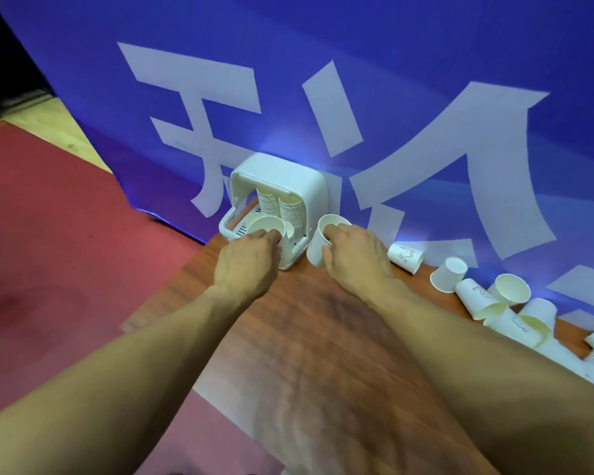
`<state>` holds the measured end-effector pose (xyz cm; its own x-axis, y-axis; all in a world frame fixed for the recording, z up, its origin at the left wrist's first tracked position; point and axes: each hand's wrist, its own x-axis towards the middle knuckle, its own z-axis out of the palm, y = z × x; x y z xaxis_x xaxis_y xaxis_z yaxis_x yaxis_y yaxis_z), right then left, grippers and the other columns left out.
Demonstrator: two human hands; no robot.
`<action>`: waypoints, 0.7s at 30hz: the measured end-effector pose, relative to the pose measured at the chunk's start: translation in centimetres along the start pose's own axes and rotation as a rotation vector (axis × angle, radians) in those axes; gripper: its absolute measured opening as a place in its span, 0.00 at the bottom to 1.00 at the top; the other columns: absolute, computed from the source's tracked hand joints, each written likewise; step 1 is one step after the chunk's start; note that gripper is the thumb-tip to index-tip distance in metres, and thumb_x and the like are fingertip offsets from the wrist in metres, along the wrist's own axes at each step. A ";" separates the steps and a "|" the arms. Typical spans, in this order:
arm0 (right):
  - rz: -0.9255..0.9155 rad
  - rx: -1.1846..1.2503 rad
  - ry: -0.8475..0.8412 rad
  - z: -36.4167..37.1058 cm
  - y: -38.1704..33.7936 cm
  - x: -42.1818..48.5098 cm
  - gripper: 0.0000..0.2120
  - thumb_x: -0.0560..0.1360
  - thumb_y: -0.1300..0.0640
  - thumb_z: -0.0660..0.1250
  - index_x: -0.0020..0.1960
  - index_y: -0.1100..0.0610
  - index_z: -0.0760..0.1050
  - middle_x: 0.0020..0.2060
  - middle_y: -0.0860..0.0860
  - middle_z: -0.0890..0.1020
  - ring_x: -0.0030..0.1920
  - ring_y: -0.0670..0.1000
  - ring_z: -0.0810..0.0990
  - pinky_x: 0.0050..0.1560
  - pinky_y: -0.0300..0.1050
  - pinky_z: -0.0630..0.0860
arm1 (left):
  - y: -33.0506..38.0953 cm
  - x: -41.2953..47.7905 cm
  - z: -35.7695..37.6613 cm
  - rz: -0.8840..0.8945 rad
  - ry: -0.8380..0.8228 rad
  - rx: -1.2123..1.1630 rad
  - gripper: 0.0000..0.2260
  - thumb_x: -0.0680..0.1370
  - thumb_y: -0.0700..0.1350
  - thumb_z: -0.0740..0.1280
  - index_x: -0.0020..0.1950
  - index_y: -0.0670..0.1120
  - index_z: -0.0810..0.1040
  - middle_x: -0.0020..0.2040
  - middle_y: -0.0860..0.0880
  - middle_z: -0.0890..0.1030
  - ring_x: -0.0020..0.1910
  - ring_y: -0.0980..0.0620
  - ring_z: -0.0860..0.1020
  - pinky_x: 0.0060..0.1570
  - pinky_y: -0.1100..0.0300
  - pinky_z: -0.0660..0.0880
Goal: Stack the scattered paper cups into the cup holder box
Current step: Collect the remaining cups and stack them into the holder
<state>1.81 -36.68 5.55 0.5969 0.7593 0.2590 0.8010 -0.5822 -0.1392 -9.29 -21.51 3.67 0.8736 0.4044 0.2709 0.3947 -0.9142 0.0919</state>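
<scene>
Against the blue banner [426, 63], at the table's [306, 337] far edge, our left grip [251, 258] pinches a cup [266, 223] over the cup holder box [282, 176], our right grip [355, 255] clasps a second cup [316, 250] just right of it, and a tilted rim may jam on the stack [290, 209].

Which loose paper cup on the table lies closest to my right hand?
The white paper cup on its side with a doodle, directly beside the right hand; the other loose cups lie farther right.

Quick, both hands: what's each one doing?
Left hand: holding a paper cup at the cup holder box.
Right hand: holding a second cup beside it.
</scene>
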 end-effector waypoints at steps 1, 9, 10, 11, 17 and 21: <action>0.006 0.014 0.016 0.3 -0.3 0.5 0.10 0.77 0.55 0.60 0.56 0.57 0.74 0.48 0.55 0.80 0.49 0.60 0.77 0.45 0.49 0.69 | -0.7 0.1 -0.1 -0.013 0.011 0.013 0.06 0.80 0.49 0.60 0.47 0.48 0.73 0.44 0.47 0.79 0.41 0.41 0.77 0.33 0.55 0.66; -0.031 0.023 0.119 3.1 -3.8 6.4 0.06 0.69 0.59 0.69 0.46 0.59 0.78 0.38 0.57 0.81 0.41 0.61 0.78 0.39 0.50 0.72 | -6.9 3.6 0.8 -0.126 0.030 0.010 0.06 0.79 0.48 0.60 0.47 0.47 0.72 0.43 0.46 0.80 0.37 0.39 0.74 0.33 0.55 0.64; -0.018 0.018 0.133 3.7 -4.1 7.4 0.06 0.68 0.60 0.70 0.45 0.59 0.79 0.37 0.56 0.81 0.39 0.61 0.78 0.38 0.49 0.73 | -7.8 4.4 1.2 -0.131 0.029 0.002 0.05 0.79 0.48 0.60 0.47 0.47 0.72 0.42 0.45 0.80 0.36 0.40 0.72 0.32 0.55 0.64; -0.002 0.013 0.136 4.4 -4.3 8.5 0.06 0.67 0.61 0.71 0.44 0.59 0.79 0.36 0.56 0.80 0.38 0.61 0.78 0.37 0.49 0.73 | -8.7 5.3 1.8 -0.128 0.027 -0.004 0.06 0.79 0.48 0.61 0.47 0.47 0.72 0.42 0.45 0.80 0.35 0.41 0.70 0.32 0.55 0.63; 0.123 -0.032 0.055 9.6 -5.1 13.4 0.02 0.70 0.60 0.70 0.42 0.58 0.78 0.33 0.55 0.79 0.36 0.60 0.78 0.37 0.49 0.73 | -14.2 11.5 6.2 -0.018 -0.023 -0.061 0.07 0.79 0.50 0.62 0.47 0.47 0.72 0.41 0.47 0.79 0.35 0.40 0.72 0.33 0.55 0.63; 0.192 -0.053 -0.022 12.9 -5.9 16.0 0.04 0.67 0.61 0.72 0.40 0.56 0.77 0.32 0.54 0.79 0.36 0.59 0.78 0.37 0.48 0.73 | -16.7 14.5 9.3 0.081 -0.068 -0.131 0.08 0.79 0.50 0.62 0.44 0.48 0.71 0.39 0.49 0.78 0.37 0.40 0.75 0.32 0.55 0.65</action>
<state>7.23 -17.41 -1.78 0.7398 0.6389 0.2111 0.6693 -0.7309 -0.1334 -0.55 -0.13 -2.82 0.9199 0.3261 0.2177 0.2854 -0.9377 0.1982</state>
